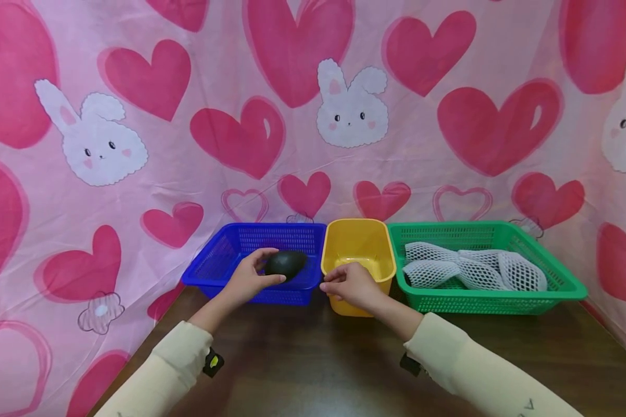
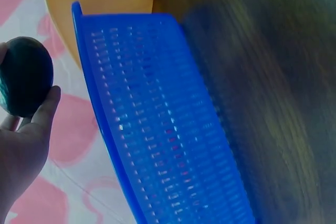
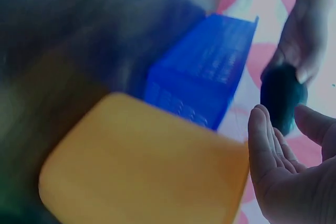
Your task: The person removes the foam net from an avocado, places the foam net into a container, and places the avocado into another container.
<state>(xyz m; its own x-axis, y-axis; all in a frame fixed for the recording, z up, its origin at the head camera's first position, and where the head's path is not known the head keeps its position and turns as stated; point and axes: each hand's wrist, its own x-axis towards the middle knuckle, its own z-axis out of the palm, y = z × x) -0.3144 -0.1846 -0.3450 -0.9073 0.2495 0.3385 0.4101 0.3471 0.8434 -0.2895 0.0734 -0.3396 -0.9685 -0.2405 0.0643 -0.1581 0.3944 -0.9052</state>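
My left hand [image 1: 250,277] holds a dark green avocado [image 1: 286,264] between thumb and fingers, above the blue basket [image 1: 203,278]. Against the pink cloth in the left wrist view, the avocado [image 2: 26,77] shows gripped at its end. Over the front of the yellow bin [image 1: 359,229] hovers my right hand [image 1: 357,284]. The right wrist view shows that hand's fingers [image 3: 261,137] extended and apart from the thumb, with nothing between them. From that camera, the avocado [image 3: 283,98] appears just beyond the fingertips, in the other hand.
To the right stands a green basket [image 1: 487,304] with several white foam net sleeves [image 1: 475,269] in it. The three containers stand side by side on a dark wooden table [image 1: 313,359]. A pink cloth with hearts and rabbits [image 1: 297,145] hangs behind them.
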